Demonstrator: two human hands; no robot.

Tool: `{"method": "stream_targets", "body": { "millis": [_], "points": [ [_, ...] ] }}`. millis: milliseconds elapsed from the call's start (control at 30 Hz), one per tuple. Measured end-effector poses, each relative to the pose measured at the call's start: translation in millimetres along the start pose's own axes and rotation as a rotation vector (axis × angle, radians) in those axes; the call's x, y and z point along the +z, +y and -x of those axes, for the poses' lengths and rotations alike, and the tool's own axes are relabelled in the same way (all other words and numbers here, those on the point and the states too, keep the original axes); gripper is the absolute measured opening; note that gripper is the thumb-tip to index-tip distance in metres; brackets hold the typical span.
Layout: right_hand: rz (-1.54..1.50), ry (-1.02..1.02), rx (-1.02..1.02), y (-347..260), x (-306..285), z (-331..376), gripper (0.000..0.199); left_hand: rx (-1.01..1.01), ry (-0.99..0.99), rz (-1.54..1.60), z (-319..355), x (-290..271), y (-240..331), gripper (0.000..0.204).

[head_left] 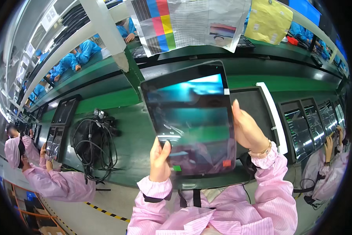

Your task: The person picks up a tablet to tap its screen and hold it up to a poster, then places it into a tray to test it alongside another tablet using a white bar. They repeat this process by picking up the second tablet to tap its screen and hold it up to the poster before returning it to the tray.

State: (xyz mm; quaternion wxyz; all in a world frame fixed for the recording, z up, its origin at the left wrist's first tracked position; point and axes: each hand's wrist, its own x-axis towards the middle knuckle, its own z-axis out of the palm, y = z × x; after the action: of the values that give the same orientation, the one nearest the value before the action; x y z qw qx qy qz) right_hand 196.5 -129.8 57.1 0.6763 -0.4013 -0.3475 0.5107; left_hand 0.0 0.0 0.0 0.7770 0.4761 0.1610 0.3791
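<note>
A black tablet (195, 105) with a glossy, reflective screen is held up, slightly tilted, over the green workbench. My left hand (159, 160) grips its lower left edge, thumb on the front and the other fingers hidden behind. Along the right edge, my right hand (248, 127) is pressed against the side, its thumb pointing up and its fingers mostly out of sight. A green sticker (177, 168) and a red sticker (226, 163) mark the lower part of the screen. Behind the tablet to the right lies a black tray (256, 111) with a white edge strip.
A heap of black cables (91, 143) lies on the bench to the left. Framed panels (307, 125) stand at right, near a co-worker's hands (328, 147). Another co-worker (46, 176) in pink sits at left. Printed sheets (191, 25) hang above from a rail.
</note>
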Motion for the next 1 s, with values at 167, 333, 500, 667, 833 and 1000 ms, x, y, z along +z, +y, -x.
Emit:
{"method": "stream_targets", "body": {
  "millis": [167, 333, 500, 667, 833, 1000],
  "points": [
    [-0.07, 0.216, -0.25, -11.4, 8.3, -22.1, 0.041, 0.11, -0.062, -0.128, -20.1, 17.9, 21.0, 0.037],
    [-0.108, 0.265, -0.414, -25.5, 8.8, -49.0, 0.04, 0.142, -0.264, -0.227, -50.5, 3.1, 37.1, 0.046],
    [-0.036, 0.243, -0.518, -45.2, 0.1, -76.0, 0.039, 0.158, -0.294, -0.348, -66.1, -3.0, 21.6, 0.048],
    [-0.024, 0.261, -0.568, -51.2, -19.8, -102.7, 0.036, 0.036, -0.317, -0.271, -74.7, 0.4, 15.1, 0.033],
    [-0.027, 0.252, -0.584, -53.8, -23.0, -116.7, 0.037, 0.089, -0.283, -0.309, -81.8, 2.5, 12.2, 0.028],
    [-0.024, 0.252, -0.59, -52.6, -24.2, -122.5, 0.037, 0.098, -0.275, -0.323, -87.4, 0.6, 12.2, 0.027]
  ]
}}
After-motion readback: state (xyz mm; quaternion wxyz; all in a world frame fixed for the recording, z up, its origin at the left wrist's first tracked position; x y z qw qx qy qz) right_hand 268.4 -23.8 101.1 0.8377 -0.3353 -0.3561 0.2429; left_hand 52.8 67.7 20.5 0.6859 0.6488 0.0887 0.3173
